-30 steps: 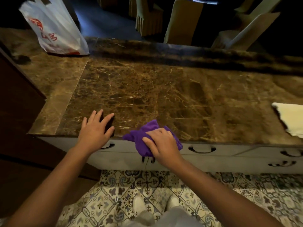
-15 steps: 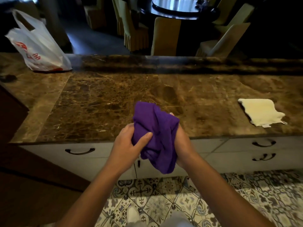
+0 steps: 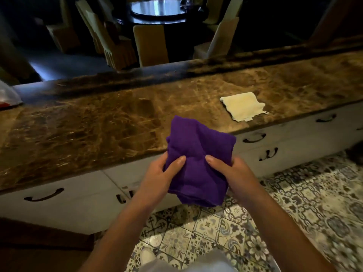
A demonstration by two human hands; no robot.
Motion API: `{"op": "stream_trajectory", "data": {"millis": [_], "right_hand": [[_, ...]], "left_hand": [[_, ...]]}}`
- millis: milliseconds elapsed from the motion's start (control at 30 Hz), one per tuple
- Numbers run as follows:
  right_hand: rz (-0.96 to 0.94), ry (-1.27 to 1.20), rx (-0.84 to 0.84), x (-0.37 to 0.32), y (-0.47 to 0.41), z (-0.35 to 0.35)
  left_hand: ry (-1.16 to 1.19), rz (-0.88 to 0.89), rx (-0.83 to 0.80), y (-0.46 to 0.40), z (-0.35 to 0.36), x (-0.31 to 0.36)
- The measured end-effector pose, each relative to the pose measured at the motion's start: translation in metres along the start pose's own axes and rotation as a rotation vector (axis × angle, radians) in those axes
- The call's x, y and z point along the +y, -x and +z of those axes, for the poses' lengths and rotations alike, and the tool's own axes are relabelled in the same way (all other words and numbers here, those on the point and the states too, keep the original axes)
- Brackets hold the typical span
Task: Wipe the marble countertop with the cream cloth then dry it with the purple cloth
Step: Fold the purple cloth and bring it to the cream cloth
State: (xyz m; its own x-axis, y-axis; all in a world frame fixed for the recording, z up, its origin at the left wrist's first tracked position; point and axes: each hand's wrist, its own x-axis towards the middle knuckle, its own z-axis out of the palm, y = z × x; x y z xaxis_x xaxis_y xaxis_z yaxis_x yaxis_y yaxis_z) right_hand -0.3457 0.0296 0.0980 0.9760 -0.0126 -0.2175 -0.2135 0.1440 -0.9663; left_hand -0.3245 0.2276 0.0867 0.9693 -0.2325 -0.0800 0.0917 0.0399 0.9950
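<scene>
I hold the purple cloth (image 3: 198, 154) in both hands in front of the counter's near edge, off the surface. My left hand (image 3: 159, 173) grips its left side, thumb on top. My right hand (image 3: 229, 171) grips its right side. The cloth is loosely spread and folded, hanging down below my fingers. The brown marble countertop (image 3: 94, 122) runs across the view, tilted. The cream cloth (image 3: 242, 106) lies flat on the countertop to the right, apart from my hands.
White drawers with dark handles (image 3: 254, 138) sit under the counter. A white plastic bag (image 3: 8, 95) shows at the far left edge. Patterned floor tiles (image 3: 294, 209) lie below. Covered chairs (image 3: 151, 46) and a round table stand beyond the counter.
The purple cloth was lifted off the counter edge, where my right hand pressed it. My left hand left the marble and joined in. Both hands have since spread the cloth wider; the view swung right.
</scene>
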Motion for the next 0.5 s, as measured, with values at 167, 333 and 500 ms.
{"op": "stream_trajectory", "data": {"millis": [167,333,500], "right_hand": [[-0.026,-0.037,0.136,0.004,0.047,-0.057],[-0.034,-0.025,0.234,0.009,0.081,-0.105],[-0.037,0.012,0.357,0.015,0.103,-0.142]], "left_hand": [[-0.082,-0.102,-0.197,0.004,0.051,-0.004],[-0.148,-0.133,-0.336,-0.001,0.103,-0.003],[-0.179,-0.197,-0.519,-0.016,0.153,-0.005]]}}
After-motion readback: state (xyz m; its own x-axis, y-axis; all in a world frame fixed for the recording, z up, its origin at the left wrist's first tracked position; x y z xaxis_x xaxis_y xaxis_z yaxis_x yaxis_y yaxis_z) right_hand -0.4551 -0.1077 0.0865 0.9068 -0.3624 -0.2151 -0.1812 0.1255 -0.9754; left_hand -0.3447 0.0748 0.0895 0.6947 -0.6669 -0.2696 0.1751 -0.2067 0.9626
